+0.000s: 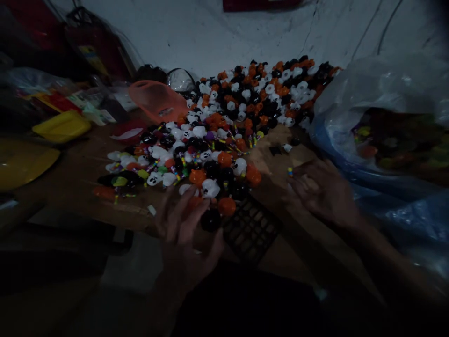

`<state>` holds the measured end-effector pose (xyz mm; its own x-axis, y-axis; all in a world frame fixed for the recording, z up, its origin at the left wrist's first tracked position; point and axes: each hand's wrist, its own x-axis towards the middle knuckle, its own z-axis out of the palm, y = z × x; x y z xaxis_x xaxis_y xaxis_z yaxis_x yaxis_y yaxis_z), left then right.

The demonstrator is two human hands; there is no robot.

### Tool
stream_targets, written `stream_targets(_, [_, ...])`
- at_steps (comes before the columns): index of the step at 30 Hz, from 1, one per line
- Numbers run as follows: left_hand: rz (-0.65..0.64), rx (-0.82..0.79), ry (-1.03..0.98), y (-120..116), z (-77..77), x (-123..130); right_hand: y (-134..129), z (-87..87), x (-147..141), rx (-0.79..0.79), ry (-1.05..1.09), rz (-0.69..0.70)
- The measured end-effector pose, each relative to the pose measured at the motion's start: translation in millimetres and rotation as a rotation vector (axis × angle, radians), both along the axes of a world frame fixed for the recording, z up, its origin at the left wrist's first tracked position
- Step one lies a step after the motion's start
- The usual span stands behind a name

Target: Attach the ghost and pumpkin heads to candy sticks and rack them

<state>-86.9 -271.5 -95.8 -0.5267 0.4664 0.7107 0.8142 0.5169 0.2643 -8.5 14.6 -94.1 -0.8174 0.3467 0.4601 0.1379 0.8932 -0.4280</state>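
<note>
My left hand reaches in at the near edge of a pile of small figures, its fingers curved and apart. A round black figure lies between its thumb and fingers; whether they touch it I cannot tell. Orange figures and a white skull-faced figure lie just beyond. Over to the right, my right hand has its fingers bent together, with a small yellow-and-blue piece at the fingertips. Between the hands sits a black plastic grid. Thin tubes of coloured beads lie among the figures.
A larger heap of orange, black and white pieces rests against the wall. A big clear plastic bag with colourful contents stands at right. An orange basket and yellow tray are at left. The picture is dark.
</note>
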Motion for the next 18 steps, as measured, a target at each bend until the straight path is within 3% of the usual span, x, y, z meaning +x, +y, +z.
stream_targets(3, [-0.009, 0.032, -0.053, -6, 3.3, 4, -30, 7.8, 28, -0.449, 0.088, -0.077])
stream_targets(6, [-0.033, 0.01, -0.063, 2, 8.7, 4, -51, -6.9, 43, -0.86, 0.009, -0.1])
stream_targets(8, [-0.025, -0.028, -0.034, 13, 11.2, 1, -63, -19.6, 47, -0.983, -0.061, -0.073])
stream_targets(10, [-0.011, -0.043, -0.018, 23, 11.0, -4, -71, -28.1, 49, -0.921, -0.101, -0.037])
stream_targets(15, [-0.004, -0.022, -0.04, 28, 1.3, -9, -80, -34.0, 58, -0.222, -0.174, 0.17])
stream_targets(18, [-0.004, -0.055, -0.029, 25, -2.3, -8, -83, -37.0, 60, 0.046, -0.298, 0.194])
